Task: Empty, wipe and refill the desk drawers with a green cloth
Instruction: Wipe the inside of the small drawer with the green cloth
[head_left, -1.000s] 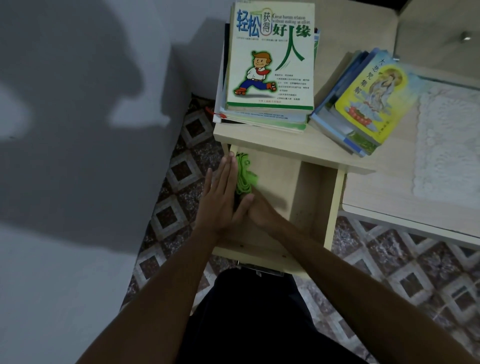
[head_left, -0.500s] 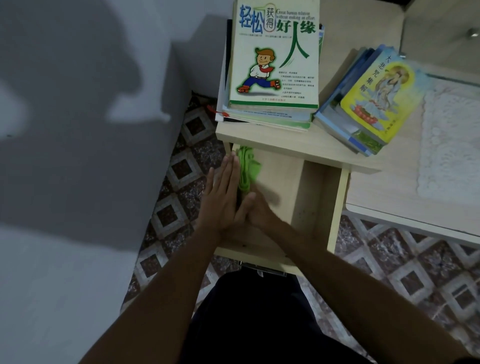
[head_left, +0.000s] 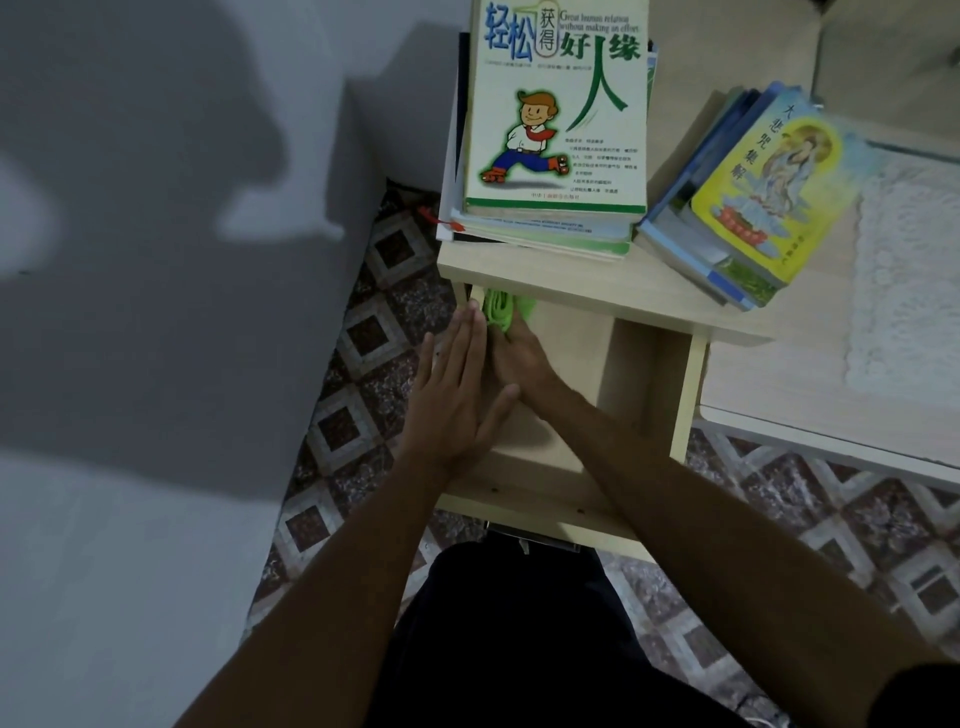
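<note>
The fingers (head_left: 457, 343) of the left hand (head_left: 457, 395) lie straight and close together, pointing away from the person along the left side wall of the pulled-out pale wooden drawer (head_left: 680, 395), with the thumb spread to the right; the flat hand rests there and grips nothing. The left forearm runs up from the lower left, almost in line with the hand.

The right hand (head_left: 519, 358) reaches deep into the left rear corner of the drawer, just beside the left hand, its back turned up. It presses on the bright green crumpled cloth (head_left: 498, 309), which bunches out beyond it right under the desk's edge. The fingertips are hidden under the cloth, so I cannot tell whether they curl round it or lie flat on it. The right forearm crosses the drawer diagonally from the lower right.

On the light wooden desk top (head_left: 675, 306) above the drawer sits a stack of books topped by a white and green paperback with a cartoon boy (head_left: 558, 104). To its right leans a second pile with a yellow-covered book (head_left: 769, 182) uppermost, near a white lace mat (head_left: 909, 280). Below, patterned floor tiles (head_left: 363, 332) show beside a grey wall (head_left: 156, 208).
</note>
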